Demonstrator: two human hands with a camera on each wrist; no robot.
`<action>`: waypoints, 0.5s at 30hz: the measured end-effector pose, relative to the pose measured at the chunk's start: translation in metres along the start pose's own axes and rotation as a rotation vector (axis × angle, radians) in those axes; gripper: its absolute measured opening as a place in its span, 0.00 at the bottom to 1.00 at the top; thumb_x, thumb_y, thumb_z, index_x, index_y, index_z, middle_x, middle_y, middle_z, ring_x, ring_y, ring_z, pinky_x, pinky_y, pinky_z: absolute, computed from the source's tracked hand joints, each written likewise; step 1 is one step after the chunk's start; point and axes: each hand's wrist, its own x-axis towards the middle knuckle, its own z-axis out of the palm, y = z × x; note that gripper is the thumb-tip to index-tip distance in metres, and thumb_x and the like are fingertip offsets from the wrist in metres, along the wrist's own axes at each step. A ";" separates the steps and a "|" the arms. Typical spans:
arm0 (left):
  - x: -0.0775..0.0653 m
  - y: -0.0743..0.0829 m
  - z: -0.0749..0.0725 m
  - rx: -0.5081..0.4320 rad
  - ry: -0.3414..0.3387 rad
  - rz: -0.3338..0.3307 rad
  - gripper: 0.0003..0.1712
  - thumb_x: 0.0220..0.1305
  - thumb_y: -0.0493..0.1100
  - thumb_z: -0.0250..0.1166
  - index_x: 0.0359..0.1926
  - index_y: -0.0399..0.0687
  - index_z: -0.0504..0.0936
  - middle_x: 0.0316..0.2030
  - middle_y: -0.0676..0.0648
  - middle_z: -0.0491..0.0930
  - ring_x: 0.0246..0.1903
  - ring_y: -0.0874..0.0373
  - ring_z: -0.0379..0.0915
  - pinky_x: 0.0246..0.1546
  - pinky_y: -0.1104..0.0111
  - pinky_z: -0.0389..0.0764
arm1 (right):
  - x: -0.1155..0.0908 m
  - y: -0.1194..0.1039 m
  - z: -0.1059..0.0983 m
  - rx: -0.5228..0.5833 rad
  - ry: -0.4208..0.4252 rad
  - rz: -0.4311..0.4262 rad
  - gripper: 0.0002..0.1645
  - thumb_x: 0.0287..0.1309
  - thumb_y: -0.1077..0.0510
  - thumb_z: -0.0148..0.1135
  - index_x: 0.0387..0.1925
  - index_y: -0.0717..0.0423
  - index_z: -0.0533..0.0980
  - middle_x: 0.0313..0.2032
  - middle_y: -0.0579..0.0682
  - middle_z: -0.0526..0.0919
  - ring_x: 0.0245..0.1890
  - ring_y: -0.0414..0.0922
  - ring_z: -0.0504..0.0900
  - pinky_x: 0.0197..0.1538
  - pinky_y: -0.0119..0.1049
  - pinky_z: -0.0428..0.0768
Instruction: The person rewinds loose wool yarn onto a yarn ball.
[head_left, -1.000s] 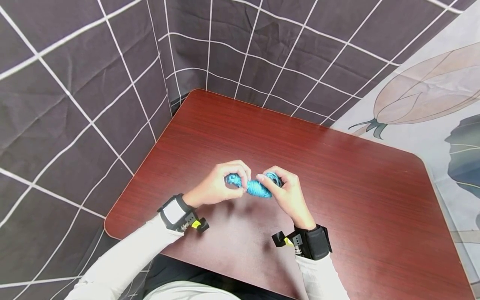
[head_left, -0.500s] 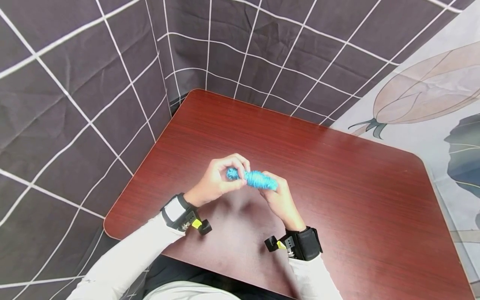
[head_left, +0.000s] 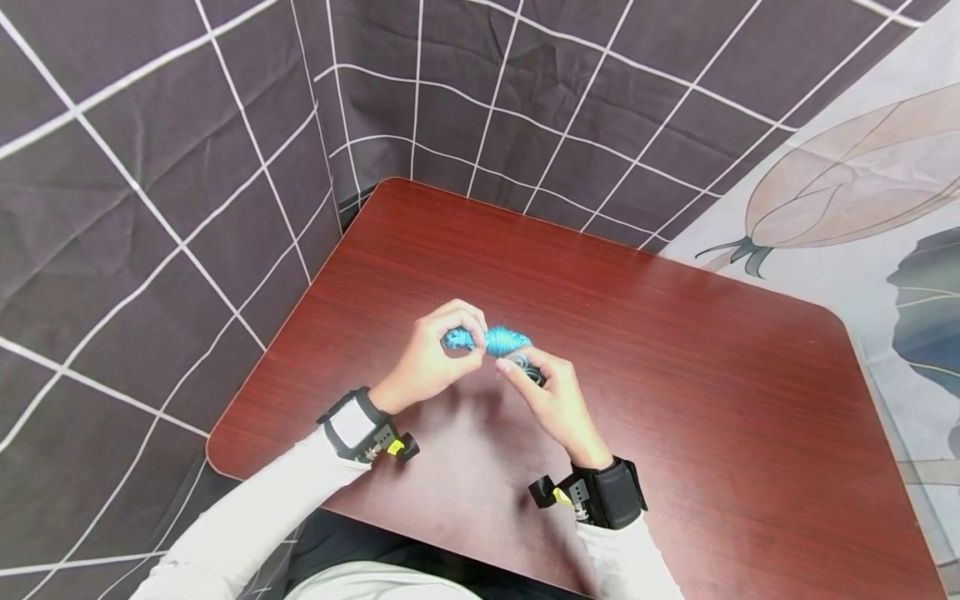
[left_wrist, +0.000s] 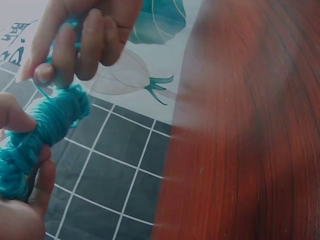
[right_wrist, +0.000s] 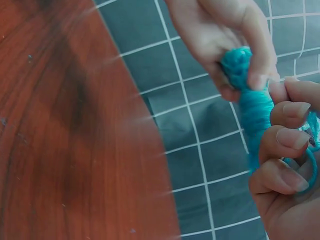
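A bundle of turquoise yarn (head_left: 506, 340), wound tightly round its middle, is held up over the table in the head view. My left hand (head_left: 427, 354) pinches it near its left end between thumb and fingers; a bunched tip (right_wrist: 236, 65) sticks out through that grip in the right wrist view. Close by the bundle's right end, my right hand (head_left: 558, 396) has its fingers curled round loose loops of the same yarn (right_wrist: 313, 165). From those fingers a thin strand (left_wrist: 42, 91) runs to the wound part in the left wrist view.
The reddish-brown wooden table (head_left: 675, 358) spreads under both hands. Dark cloth with white grid lines (head_left: 480, 108) hangs behind and to the left, and a pale cloth with a leaf print (head_left: 847, 192) at the right. Each wrist wears a black strap with a camera (head_left: 611, 492).
My right hand passed behind the bundle, then came round to its near side with the loops. The left hand, still pinching the bundle, has shifted slightly up and left.
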 end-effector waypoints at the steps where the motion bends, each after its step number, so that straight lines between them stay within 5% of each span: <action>1: 0.000 -0.001 0.000 0.009 -0.016 0.004 0.11 0.46 0.29 0.67 0.26 0.49 0.78 0.37 0.51 0.78 0.42 0.61 0.74 0.46 0.69 0.73 | 0.000 -0.001 -0.001 -0.013 0.010 -0.001 0.05 0.59 0.66 0.62 0.28 0.64 0.79 0.25 0.51 0.80 0.27 0.34 0.72 0.33 0.27 0.71; 7: -0.002 0.001 -0.002 -0.027 -0.161 -0.025 0.10 0.47 0.31 0.66 0.26 0.51 0.78 0.37 0.54 0.78 0.41 0.62 0.73 0.43 0.69 0.74 | 0.005 -0.005 -0.010 -0.069 0.052 -0.031 0.04 0.57 0.66 0.64 0.27 0.63 0.79 0.23 0.52 0.79 0.24 0.34 0.70 0.29 0.27 0.69; 15: -0.002 0.000 -0.003 -0.276 -0.329 0.020 0.11 0.49 0.27 0.68 0.27 0.46 0.78 0.38 0.46 0.78 0.43 0.55 0.73 0.45 0.66 0.75 | 0.010 -0.003 -0.019 -0.081 0.064 -0.071 0.05 0.58 0.67 0.63 0.26 0.62 0.78 0.19 0.47 0.73 0.21 0.35 0.68 0.26 0.28 0.67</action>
